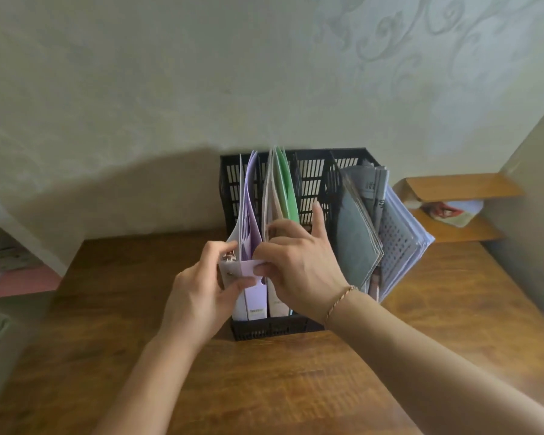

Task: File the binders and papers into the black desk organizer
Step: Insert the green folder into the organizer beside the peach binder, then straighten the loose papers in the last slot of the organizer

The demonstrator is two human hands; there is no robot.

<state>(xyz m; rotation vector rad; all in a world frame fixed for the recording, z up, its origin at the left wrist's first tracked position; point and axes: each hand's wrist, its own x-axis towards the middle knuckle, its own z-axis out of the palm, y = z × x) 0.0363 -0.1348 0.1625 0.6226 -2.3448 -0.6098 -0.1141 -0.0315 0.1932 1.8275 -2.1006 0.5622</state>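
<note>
Likely a home study corner. Wooden desk (296,387) against a wall papered with swirl-patterned wallpaper (421,32). Small wooden shelves (462,185) alongside, black desk organizer (311,180) stuffed with papers.

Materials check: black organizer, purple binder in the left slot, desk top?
Black organizer: looks like moulded matte plastic, slotted grid walls. Purple binder: smooth pastel cover, likely plastic-coated board; metal ring mechanism glints by the left hand. Desk: brown wood grain, slight sheen; solid or veneer unclear.
</note>
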